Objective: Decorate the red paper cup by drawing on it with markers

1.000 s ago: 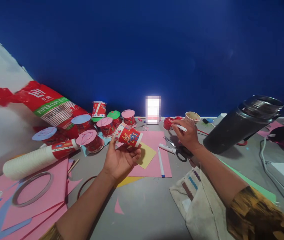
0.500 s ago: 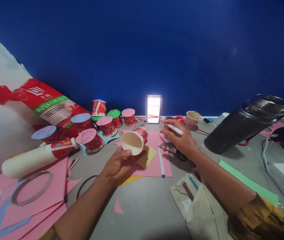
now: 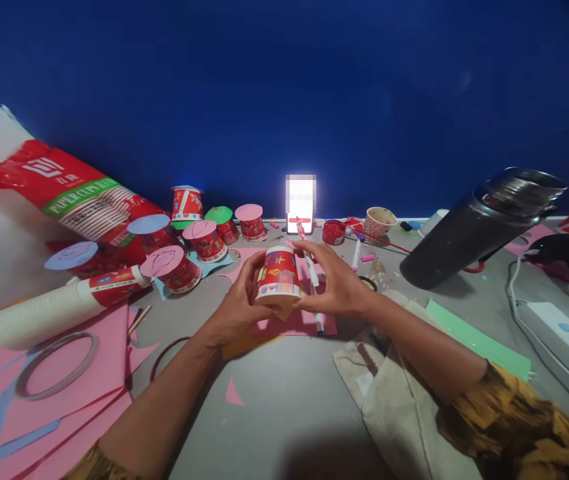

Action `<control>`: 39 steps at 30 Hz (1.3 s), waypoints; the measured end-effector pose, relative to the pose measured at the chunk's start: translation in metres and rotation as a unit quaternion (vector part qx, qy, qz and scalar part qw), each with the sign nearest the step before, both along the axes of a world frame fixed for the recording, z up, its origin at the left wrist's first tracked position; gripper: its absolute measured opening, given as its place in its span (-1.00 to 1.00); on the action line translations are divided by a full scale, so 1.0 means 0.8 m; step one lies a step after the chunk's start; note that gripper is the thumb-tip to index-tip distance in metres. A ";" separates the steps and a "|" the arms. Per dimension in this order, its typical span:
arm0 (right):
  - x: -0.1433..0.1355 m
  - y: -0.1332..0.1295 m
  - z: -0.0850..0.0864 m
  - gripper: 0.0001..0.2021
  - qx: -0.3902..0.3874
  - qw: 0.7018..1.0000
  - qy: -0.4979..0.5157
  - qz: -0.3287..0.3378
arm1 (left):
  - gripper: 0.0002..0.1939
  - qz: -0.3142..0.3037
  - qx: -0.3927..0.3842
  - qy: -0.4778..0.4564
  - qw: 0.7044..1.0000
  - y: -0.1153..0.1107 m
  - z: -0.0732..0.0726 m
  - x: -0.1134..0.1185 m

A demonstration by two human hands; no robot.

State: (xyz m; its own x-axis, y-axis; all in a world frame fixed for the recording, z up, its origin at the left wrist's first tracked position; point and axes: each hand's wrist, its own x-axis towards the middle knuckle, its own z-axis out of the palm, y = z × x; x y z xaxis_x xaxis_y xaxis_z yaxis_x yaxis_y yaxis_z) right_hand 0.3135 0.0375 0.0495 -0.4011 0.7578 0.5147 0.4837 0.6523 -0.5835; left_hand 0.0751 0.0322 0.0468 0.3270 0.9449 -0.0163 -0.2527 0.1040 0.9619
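Note:
Between my two hands is a red patterned paper cup [image 3: 279, 272], tipped so that its printed side faces me. My left hand [image 3: 239, 300] closes on the cup's left side, thumb low by the near rim. From the right, the fingers and thumb of my right hand [image 3: 337, 283] touch the cup as well. A white marker [image 3: 313, 272] with a red tip also sits in my right hand, pointing up and away. Under the hands lies a pink paper sheet [image 3: 328, 325], partly hidden, with a blue-ended marker [image 3: 319, 324] on it.
Several paper-topped cups [image 3: 171, 270] stand at left, beside a cup stack [image 3: 44, 313], a red cup bag [image 3: 89, 193] and a tape roll [image 3: 57, 365]. A lit phone [image 3: 300, 203] leans on the wall. A black flask [image 3: 474, 230], cloth pouch [image 3: 399, 387] and power strip [image 3: 567, 337] occupy the right.
My right hand has moved left and down onto the cup, still with the marker. The cup has turned from mouth toward me to printed side toward me. The view has shifted slightly.

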 end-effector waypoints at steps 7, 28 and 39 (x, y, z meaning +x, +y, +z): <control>-0.008 -0.008 -0.003 -0.14 0.100 0.985 -0.140 0.001 | -0.06 -0.020 0.146 0.217 0.965 -0.009 0.037 -0.017; -0.040 -0.096 -0.013 -0.91 -0.029 0.966 0.238 -0.094 | -0.24 0.090 0.226 0.204 0.948 -0.017 0.000 -0.027; -0.041 -0.096 -0.017 -0.79 0.076 0.987 0.132 -0.041 | -0.23 0.048 0.273 0.251 0.928 -0.020 0.000 -0.027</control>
State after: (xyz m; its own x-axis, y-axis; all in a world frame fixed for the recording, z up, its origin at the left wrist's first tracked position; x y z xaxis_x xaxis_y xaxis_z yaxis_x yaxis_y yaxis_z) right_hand 0.2809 -0.0391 0.0360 -0.1778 0.6877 0.7039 0.3824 0.7074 -0.5945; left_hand 0.0536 0.0159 0.0468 0.3221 0.8816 0.3451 0.2581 -0.4325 0.8639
